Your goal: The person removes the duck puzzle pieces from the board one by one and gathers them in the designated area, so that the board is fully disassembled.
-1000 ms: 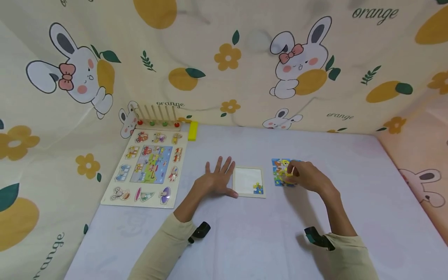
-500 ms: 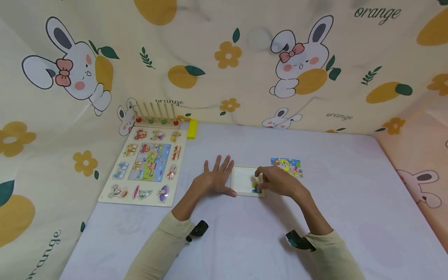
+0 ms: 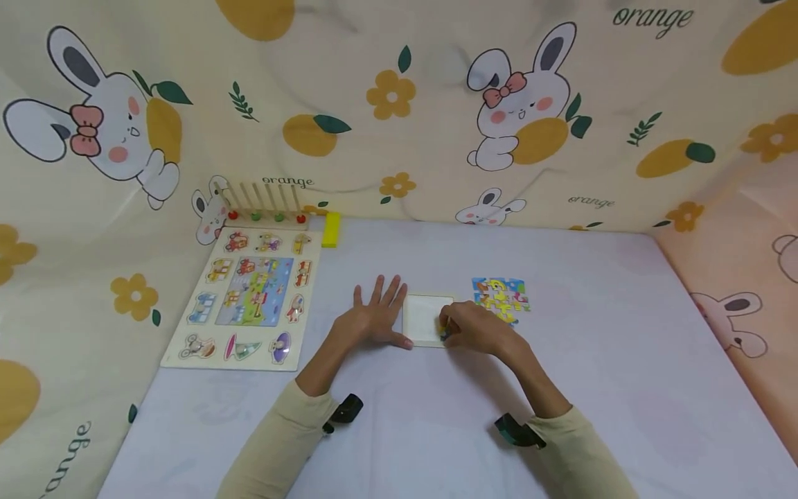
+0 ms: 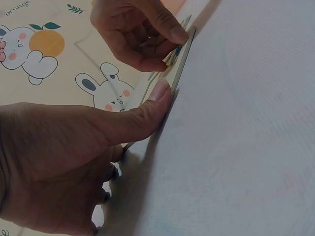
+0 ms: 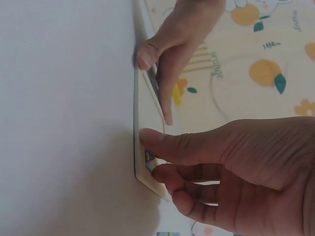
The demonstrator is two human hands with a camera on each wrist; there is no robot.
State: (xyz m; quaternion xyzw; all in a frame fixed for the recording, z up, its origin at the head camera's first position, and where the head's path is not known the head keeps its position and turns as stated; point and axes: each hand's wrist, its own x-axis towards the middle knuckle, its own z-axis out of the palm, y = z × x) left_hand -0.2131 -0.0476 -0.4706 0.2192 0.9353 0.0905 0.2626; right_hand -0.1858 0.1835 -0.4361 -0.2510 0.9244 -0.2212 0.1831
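Observation:
My left hand (image 3: 374, 320) lies with fingers spread, its thumb on the near left corner of a shallow white puzzle tray (image 3: 425, 317) with a pale wooden rim. At the tray's right side my right hand (image 3: 479, 328) reaches down, thumb and fingers curled together around a small jigsaw piece (image 3: 445, 334), mostly hidden by the fingers. In the right wrist view, blue on the jigsaw pieces (image 5: 149, 157) shows between thumb and fingertips, low in the tray corner. Just right of the tray lies a group of loose colourful jigsaw pieces (image 3: 501, 294), partly overlapped by the right hand.
A large picture puzzle board (image 3: 249, 346) with vehicles and toys lies on the left. Behind it stands a wooden peg rack (image 3: 267, 220) with red and green beads, next to a yellow block (image 3: 331, 230). A printed rabbit-and-orange cloth (image 3: 349, 83) hangs behind the white tabletop (image 3: 592, 333).
My right hand has moved left from the loose jigsaw pieces to the tray and lowered onto its right corner. The left hand stays at the tray's left edge. The head view has shifted slightly.

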